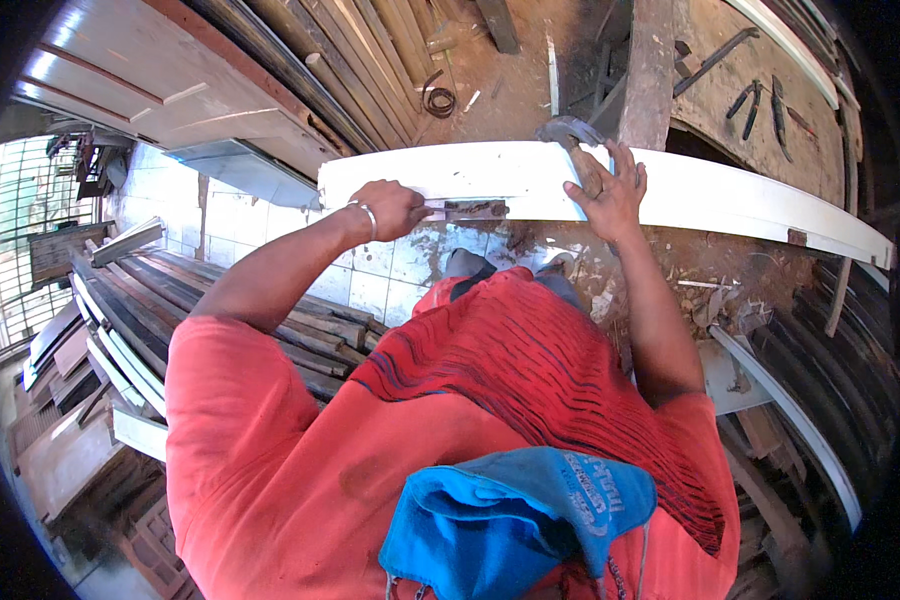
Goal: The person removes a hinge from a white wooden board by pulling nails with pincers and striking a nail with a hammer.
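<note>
A long white board [710,190], seemingly a door or frame piece on edge, runs across in front of me. A dark, rough slot [477,210] is cut in its near edge. My left hand [390,209] is closed in a fist at the slot's left end, around a narrow chisel-like tool [434,204] mostly hidden by my fingers. Further right, my right hand [616,196] has its fingers apart over a tool with a brownish handle [590,172] and a dark curved metal part [568,130]. A smaller recess [796,237] sits near the board's right end.
A wooden bench [705,50] at the far right carries pliers [744,104] and other hand tools. Long timbers [355,60] lean at the back; stacked planks [310,335] lie left. A coiled dark strap [438,97] and wood shavings [760,275] lie on the floor.
</note>
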`<state>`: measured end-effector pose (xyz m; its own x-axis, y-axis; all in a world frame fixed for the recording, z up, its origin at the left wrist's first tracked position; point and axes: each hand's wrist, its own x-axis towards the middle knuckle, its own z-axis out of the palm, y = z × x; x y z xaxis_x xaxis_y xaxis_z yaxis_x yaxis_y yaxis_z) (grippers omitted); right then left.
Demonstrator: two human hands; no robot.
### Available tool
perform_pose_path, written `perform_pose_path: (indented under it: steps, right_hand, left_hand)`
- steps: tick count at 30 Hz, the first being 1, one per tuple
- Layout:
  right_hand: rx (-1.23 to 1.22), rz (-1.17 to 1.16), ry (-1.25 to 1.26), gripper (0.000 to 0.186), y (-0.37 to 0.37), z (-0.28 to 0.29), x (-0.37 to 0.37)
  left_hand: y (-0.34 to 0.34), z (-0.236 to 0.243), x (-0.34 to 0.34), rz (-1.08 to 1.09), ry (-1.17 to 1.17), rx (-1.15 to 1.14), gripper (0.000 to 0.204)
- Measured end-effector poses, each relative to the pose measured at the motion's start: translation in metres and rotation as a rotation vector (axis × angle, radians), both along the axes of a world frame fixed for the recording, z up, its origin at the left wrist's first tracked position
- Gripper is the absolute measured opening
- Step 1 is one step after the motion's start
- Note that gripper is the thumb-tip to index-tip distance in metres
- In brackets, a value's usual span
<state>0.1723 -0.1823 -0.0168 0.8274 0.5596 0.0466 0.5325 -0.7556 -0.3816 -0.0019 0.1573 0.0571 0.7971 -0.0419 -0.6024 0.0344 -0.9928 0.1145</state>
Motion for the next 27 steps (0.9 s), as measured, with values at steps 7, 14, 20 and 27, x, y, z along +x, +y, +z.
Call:
perform_pose_path:
  steps: [7,14,20,27]
  right_hand:
    - [0.04,-0.014,-0.06,0.064,-0.001,-0.014,0.002]
    - [-0.002,-0.028,0.007,0.068,0.004,-0.003,0.003]
    - [-0.018,-0.057,0.032,0.075,0.001,-0.007,0.001]
    - [-0.039,-0.045,-0.015,0.072,0.002,-0.01,0.003]
  left_hand:
    - [-0.037,-0.079,-0.075,0.741,-0.22,-0.652,0.037]
    - [-0.068,-0.072,-0.071,0.199,-0.257,-0.546,0.037]
    - [-0.026,-0.061,-0.094,0.473,-0.514,-0.429,0.03]
    - [-0.006,-0.025,-0.072,0.227,-0.333,-0.154,0.036]
